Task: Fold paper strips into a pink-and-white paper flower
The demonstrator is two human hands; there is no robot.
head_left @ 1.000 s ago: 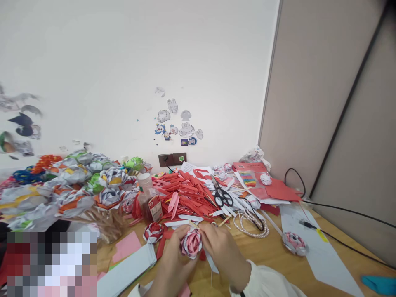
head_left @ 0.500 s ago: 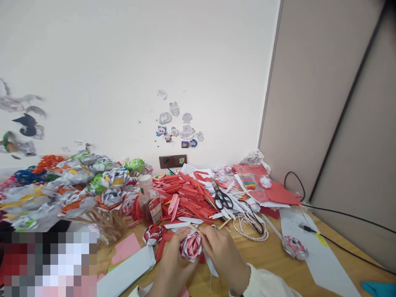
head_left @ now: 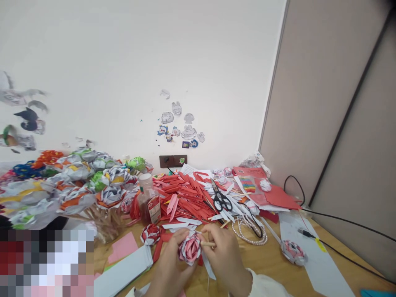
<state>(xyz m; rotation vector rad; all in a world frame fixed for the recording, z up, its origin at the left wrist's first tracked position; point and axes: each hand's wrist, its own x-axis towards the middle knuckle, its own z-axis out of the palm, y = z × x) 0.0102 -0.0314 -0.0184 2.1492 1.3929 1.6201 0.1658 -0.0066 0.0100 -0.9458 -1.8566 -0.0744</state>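
Observation:
A pink and white folded-paper rose (head_left: 189, 247) faces me at the front of the table. My left hand (head_left: 170, 262) is closed around its left side and underside. My right hand (head_left: 225, 253) is at the rose's right edge, its fingers pinching a thin pale wooden stick (head_left: 208, 244). The stick's near end points at the petals; whether it touches them I cannot tell. Under the hands lies a white paper strip (head_left: 209, 267). To the left of my left hand rests a red and white paper rose (head_left: 150, 234).
Behind the hands are a heap of red folded strips (head_left: 185, 196), black scissors (head_left: 221, 200) and a glue bottle (head_left: 148, 202). A pearl string (head_left: 247, 235) and another paper rose (head_left: 293, 252) lie right. Many paper flowers (head_left: 108, 198) crowd the left. Cables (head_left: 340, 253) cross the right side.
The wooden stick has moved from the rose's upper rim to its right side, now held level in my right fingers. The rose has tilted slightly more toward me.

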